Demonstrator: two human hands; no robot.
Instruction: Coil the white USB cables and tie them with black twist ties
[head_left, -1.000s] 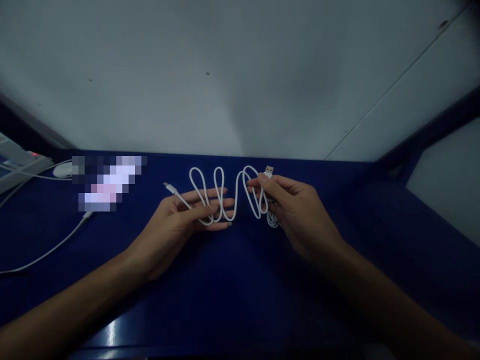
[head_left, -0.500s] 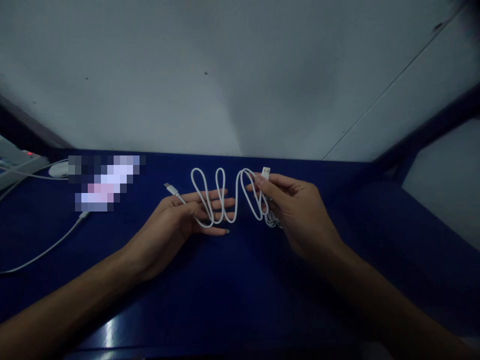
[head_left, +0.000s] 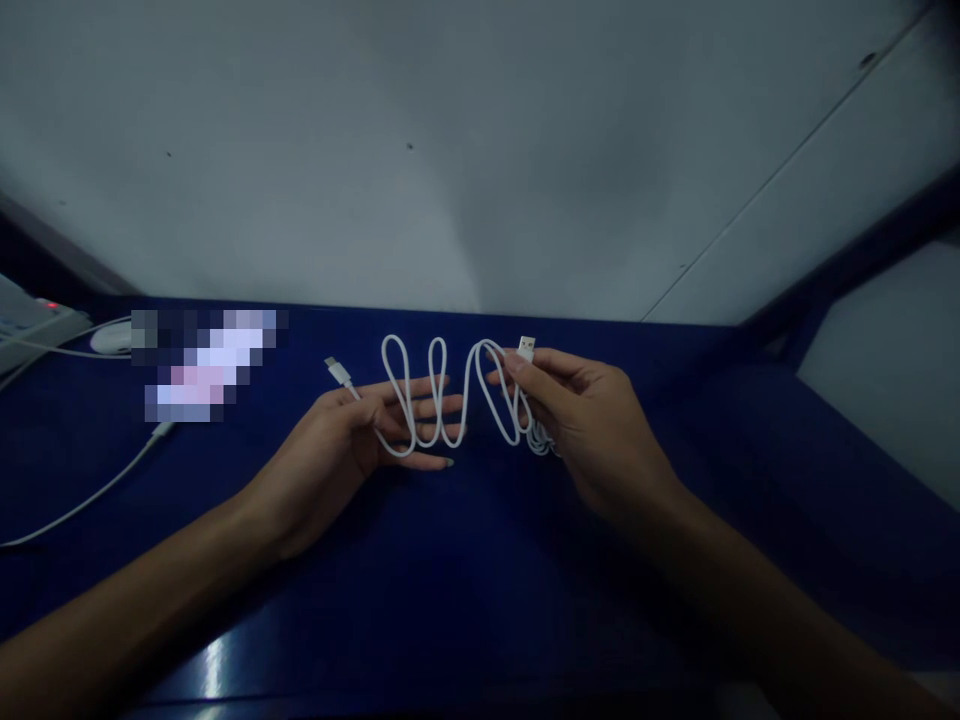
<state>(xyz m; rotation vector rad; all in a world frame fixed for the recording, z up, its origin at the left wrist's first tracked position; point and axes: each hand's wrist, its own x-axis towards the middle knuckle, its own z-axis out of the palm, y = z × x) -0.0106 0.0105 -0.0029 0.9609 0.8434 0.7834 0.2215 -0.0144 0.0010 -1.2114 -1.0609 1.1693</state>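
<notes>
A white USB cable (head_left: 466, 385) runs in wavy loops between my two hands above the blue table. My left hand (head_left: 341, 440) pinches it near the small metal-tipped connector (head_left: 337, 371), thumb pressed on the cord while the other fingers stretch out behind the loops. In my right hand (head_left: 592, 410) the other end is gripped between thumb and fingers, with the USB-A plug (head_left: 526, 347) sticking up above the thumb. A bundled part of the cord (head_left: 541, 440) hangs below the right fingers, partly hidden by that hand.
On the left lies a pixelated, bright-screened device (head_left: 214, 365) with a white cord (head_left: 97, 495) attached. Beside it are a white rounded object (head_left: 111, 338) and a white power strip (head_left: 41, 325) with a red light. A pale wall (head_left: 337, 200) rises behind the blue table (head_left: 420, 600).
Both hands and the cable appear shifted very slightly left, as does the whole scene. The grip on the cable is the same.
</notes>
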